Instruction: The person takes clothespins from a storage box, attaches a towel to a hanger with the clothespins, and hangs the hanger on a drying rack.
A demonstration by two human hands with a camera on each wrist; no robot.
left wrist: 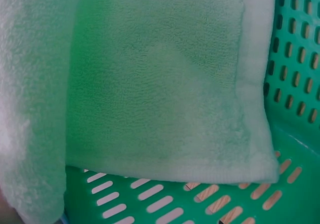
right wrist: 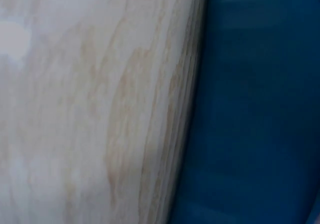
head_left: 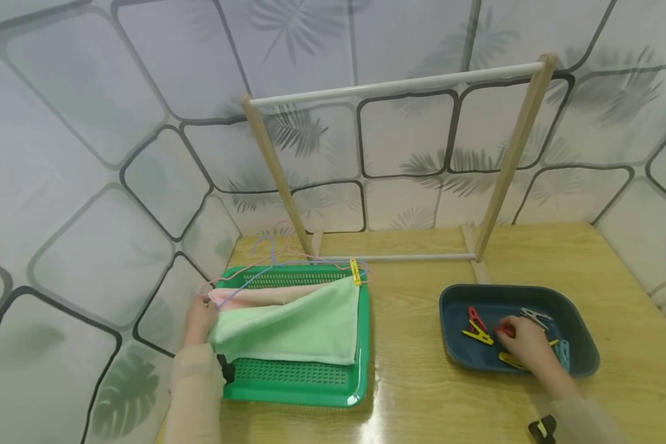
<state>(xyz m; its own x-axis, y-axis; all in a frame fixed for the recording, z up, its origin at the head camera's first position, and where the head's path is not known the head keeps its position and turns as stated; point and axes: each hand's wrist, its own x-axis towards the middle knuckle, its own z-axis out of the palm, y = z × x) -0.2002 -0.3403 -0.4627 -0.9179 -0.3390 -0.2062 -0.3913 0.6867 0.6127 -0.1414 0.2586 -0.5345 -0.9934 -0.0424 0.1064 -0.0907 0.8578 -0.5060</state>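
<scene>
A light green towel [head_left: 305,333] hangs from a blue hanger [head_left: 316,263] over the green basket [head_left: 361,370], and a yellow clothespin [head_left: 355,271] clips its right corner to the hanger. My left hand [head_left: 201,317] grips the towel's upper left corner at the hanger's left end. Close up in the left wrist view, the towel [left wrist: 165,94] covers part of the basket's slotted floor. Over the dark blue tub [head_left: 455,351], my right hand [head_left: 524,342] pinches a red clothespin [head_left: 507,329].
Under the green towel lie a pink towel [head_left: 244,298] and a pink hanger [head_left: 244,269]. Several clothespins, among them a yellow one [head_left: 479,333], lie in the tub. A wooden rack with a white rod [head_left: 394,88] stands behind on the wooden table [head_left: 405,345].
</scene>
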